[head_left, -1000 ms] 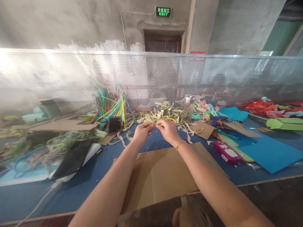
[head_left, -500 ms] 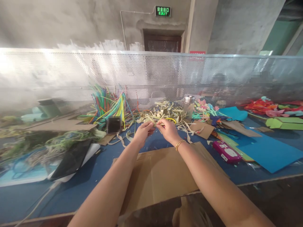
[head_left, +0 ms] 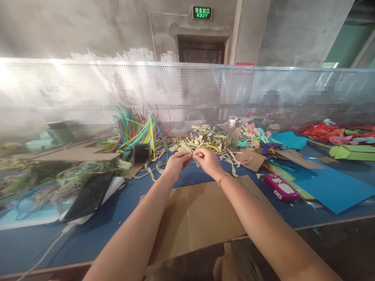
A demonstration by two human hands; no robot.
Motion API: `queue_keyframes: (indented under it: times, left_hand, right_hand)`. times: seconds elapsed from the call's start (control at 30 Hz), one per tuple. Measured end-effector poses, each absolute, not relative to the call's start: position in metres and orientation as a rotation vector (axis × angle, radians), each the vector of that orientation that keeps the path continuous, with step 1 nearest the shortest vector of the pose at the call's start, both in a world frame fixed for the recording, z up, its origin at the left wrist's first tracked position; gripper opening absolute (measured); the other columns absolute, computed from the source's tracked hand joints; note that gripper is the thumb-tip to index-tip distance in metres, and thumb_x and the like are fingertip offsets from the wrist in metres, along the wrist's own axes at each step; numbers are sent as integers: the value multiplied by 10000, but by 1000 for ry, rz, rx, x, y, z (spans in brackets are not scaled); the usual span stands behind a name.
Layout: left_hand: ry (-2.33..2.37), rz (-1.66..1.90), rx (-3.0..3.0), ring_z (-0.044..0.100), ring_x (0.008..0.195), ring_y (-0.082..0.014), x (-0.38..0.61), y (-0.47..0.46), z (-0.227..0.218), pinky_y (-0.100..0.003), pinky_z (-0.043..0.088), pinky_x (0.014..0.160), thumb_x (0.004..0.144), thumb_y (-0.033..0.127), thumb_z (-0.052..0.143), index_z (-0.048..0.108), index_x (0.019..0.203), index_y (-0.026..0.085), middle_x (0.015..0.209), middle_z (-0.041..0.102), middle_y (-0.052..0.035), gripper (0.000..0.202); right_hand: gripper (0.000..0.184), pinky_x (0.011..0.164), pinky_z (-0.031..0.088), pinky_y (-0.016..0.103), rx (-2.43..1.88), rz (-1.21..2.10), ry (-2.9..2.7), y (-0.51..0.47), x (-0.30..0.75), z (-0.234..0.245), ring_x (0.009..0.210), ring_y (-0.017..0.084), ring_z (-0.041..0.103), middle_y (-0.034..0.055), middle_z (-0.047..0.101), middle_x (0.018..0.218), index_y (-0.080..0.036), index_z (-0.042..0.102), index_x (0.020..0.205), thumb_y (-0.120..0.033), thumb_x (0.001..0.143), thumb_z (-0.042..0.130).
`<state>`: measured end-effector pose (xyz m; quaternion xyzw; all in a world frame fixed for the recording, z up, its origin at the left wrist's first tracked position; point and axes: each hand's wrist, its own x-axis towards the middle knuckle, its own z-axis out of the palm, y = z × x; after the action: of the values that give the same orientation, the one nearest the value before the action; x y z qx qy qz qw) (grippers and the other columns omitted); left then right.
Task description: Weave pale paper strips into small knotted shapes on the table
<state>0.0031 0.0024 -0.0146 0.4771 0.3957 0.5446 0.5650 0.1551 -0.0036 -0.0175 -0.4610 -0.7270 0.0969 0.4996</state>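
My left hand (head_left: 177, 164) and my right hand (head_left: 206, 160) meet in the middle of the view, above the blue table. Between their fingertips they pinch pale yellow-green strips (head_left: 186, 148), thin and flat, with ends sticking up and out. The strips' material is too small to make out, and the fingers cover part of them. Right behind the hands lies a heap of similar pale strips (head_left: 209, 134). A sheet of brown cardboard (head_left: 202, 216) lies on the table under my forearms.
Left stand a bundle of coloured pipe cleaners (head_left: 131, 128), a tangle of green-grey fibres (head_left: 79, 175) and a black tablet (head_left: 89, 199). Right are a glass bottle (head_left: 233, 132), a purple case (head_left: 280, 188) and blue sheets (head_left: 336, 187). A perforated metal screen (head_left: 164, 86) closes off the back.
Both hands stay nearly in place, fingers still pinched together. The strips between them have shifted, and their ends now stand out more clearly above the fingertips.
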Motion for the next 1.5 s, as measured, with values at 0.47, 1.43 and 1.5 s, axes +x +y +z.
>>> queue_keyframes:
  times: [0.47, 1.43, 1.5]
  left_hand:
    - [970, 1292, 1113, 631, 638, -130, 0, 3, -11, -233, 498, 613, 532, 291, 826, 709, 751, 150, 677, 678, -38, 285]
    - [1018, 1266, 985, 643, 582, -129, -9, 8, -7, -209, 505, 554, 500, 171, 814, 687, 714, 125, 629, 683, -61, 253]
    - [1029, 1249, 1024, 644, 580, -133, -7, 7, -8, -223, 510, 572, 494, 197, 821, 692, 726, 129, 626, 682, -58, 274]
  right_hand:
    - [145, 580, 443, 243, -1101, 740, -1551, 6, 149, -29, 584, 125, 565, -1, 629, 642, -174, 573, 699, -310, 751, 576]
    - [159, 903, 257, 406, -1064, -289, -2118, -20, 153, 0, 982, 226, 461, 20, 678, 971, -277, 707, 896, -196, 827, 588]
    - [149, 892, 256, 406, -1076, -284, -2091, -19, 153, -2, 953, 222, 467, 24, 684, 934, -266, 709, 838, -254, 863, 563]
